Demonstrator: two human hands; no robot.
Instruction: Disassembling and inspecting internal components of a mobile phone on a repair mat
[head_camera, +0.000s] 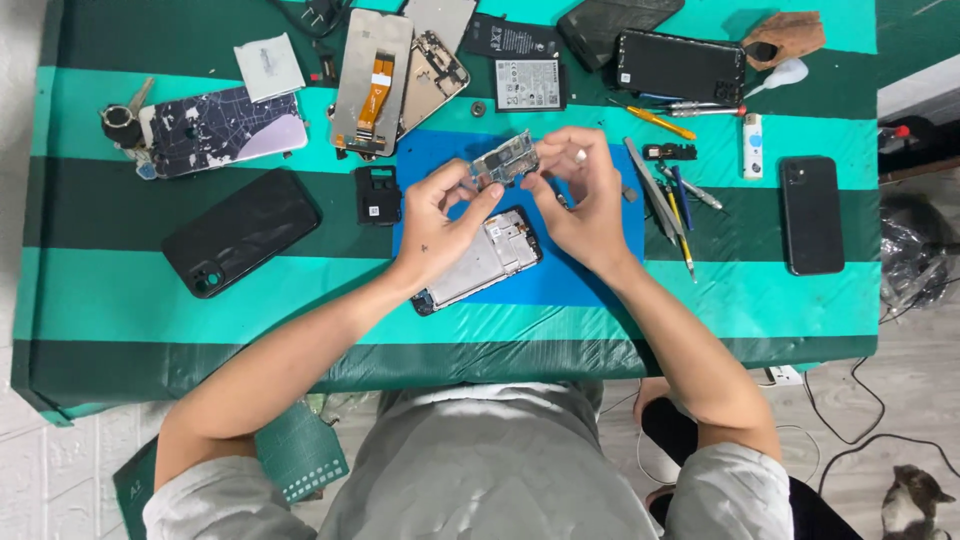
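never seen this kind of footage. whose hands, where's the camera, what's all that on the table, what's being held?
There is no machine here: these are one person's two bare hands. The single picture comes from a camera worn on that person's head, looking down over their lap at a table covered in green striped cloth.

The left hand and the right hand together hold a small circuit board above a blue mat. On the mat below lies an opened phone frame.

Around it: a black back cover, a cracked back panel, a screen panel with an orange ribbon cable, two batteries, a black phone, tweezers and screwdrivers. A cat sits on the floor at lower right.
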